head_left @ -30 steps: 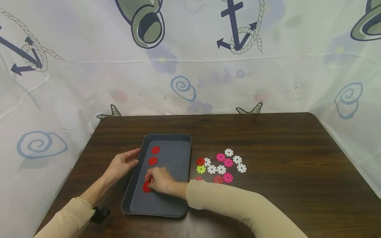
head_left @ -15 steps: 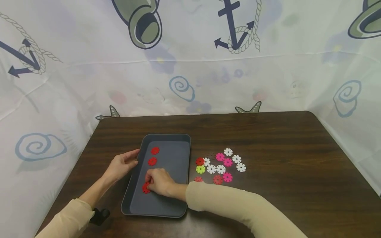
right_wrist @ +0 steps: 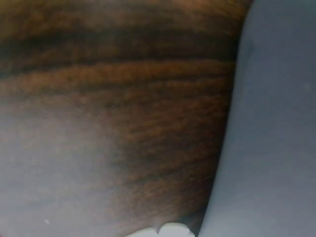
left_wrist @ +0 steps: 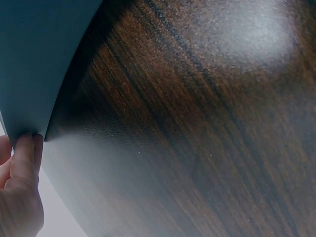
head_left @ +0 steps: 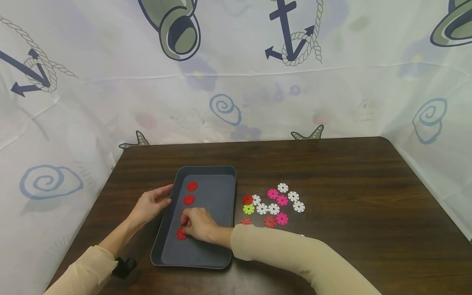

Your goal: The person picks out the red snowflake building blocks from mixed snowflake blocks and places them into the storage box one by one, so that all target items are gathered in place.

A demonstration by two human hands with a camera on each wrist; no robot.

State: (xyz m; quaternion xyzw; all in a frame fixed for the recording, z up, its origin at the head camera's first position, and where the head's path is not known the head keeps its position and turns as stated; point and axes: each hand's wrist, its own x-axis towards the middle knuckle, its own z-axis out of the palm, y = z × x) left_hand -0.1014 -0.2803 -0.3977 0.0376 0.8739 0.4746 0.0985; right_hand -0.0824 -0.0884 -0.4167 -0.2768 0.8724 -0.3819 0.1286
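A dark grey rectangular tray [head_left: 217, 213] lies on the wooden table. My right hand [head_left: 199, 223] reaches over its right rim and pinches a red notched disc [head_left: 181, 234] close over the tray's floor; the fingers partly cover that disc. Farther up the tray, two more red discs, the top one [head_left: 192, 186] and the one below it [head_left: 189, 200], form a line. On the left side, my left hand [head_left: 147, 207] rests its fairly straight fingertips against the tray's side. The left wrist view shows those fingers [left_wrist: 23, 163] touching the outer wall.
Right of the tray lie several loose notched discs: white [head_left: 273, 209], pink [head_left: 282, 218], yellow-green [head_left: 248, 209] and red [head_left: 248, 199]. My right sleeve [head_left: 287, 246] overlaps a few of them. A printed curtain [head_left: 228, 53] hangs behind the table [head_left: 350, 196].
The head view has shifted very slightly. Both hands and the discs stay essentially where they were.
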